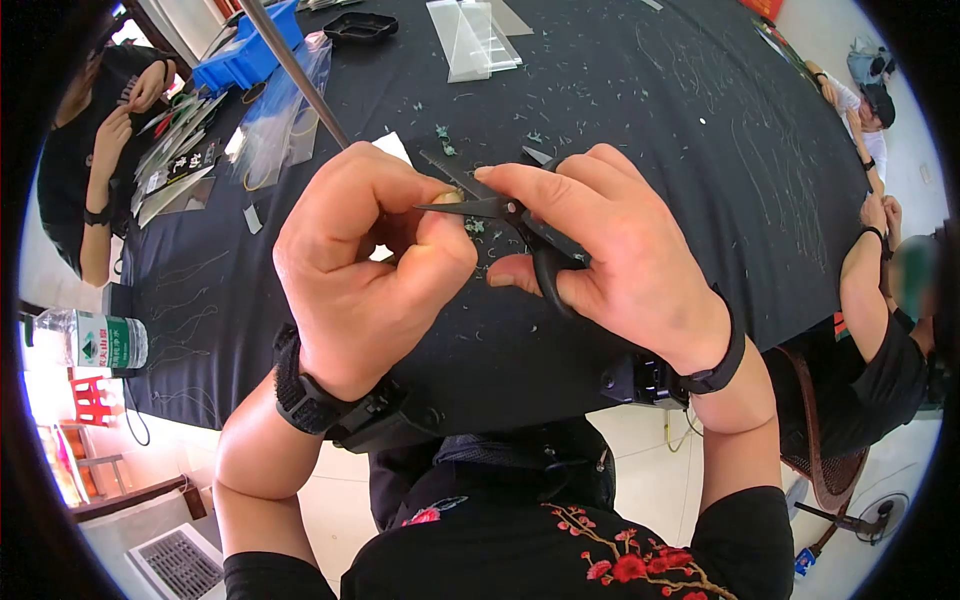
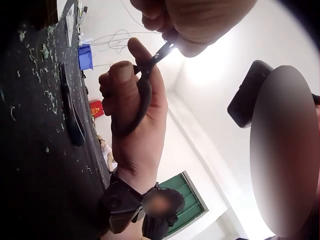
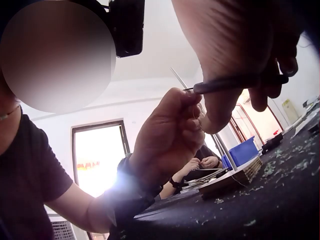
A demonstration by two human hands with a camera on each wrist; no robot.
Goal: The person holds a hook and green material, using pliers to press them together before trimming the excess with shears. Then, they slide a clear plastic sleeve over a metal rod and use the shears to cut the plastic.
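Note:
In the head view, the right hand (image 1: 625,240) grips black-handled scissors (image 1: 548,262), thumb and fingers around the handles. The blades reach left to the fingertips of the left hand (image 1: 370,250), whose thumb and index finger pinch something small that is mostly hidden. In the left wrist view, the right hand (image 2: 137,110) holds the scissors (image 2: 145,95) beneath the left hand (image 2: 210,17). In the right wrist view, the left hand (image 3: 167,132) has curled fingers by the scissor tip, and the right hand (image 3: 235,60) is round the dark handle (image 3: 230,84). Green scraps (image 1: 474,226) lie below.
A second dark tool (image 2: 72,115) lies on the black cloth (image 1: 600,330). A metal pole (image 1: 295,75) rises at the left, near a blue bin (image 1: 250,50), plastic sleeves (image 1: 285,120) and a black tray (image 1: 361,28). A water bottle (image 1: 90,339) is at far left. Other people sit around.

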